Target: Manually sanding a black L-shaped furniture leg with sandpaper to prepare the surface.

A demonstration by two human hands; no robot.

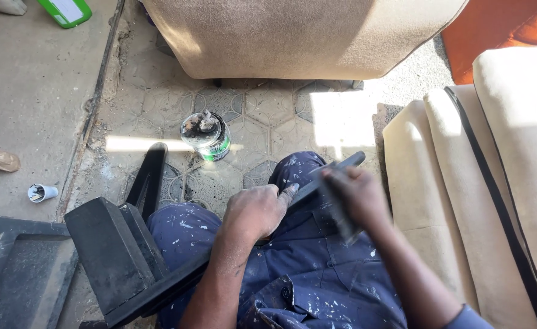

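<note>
Black bar (317, 183) lying across the lap, far end near the knee, near end joined to black frame (113, 256) at lower left. Left hand (253, 210) clamped over the bar mid-length. Right hand (354, 195) closed on a blurred flat tool (340, 219), pressed against the bar; kind of tool unclear. Open tin (206, 134) on tiled floor (268, 109) just ahead of the knees. Bar looks rigid, probably not light with frame attached. Best gripped mid-length, near the left hand.
</note>
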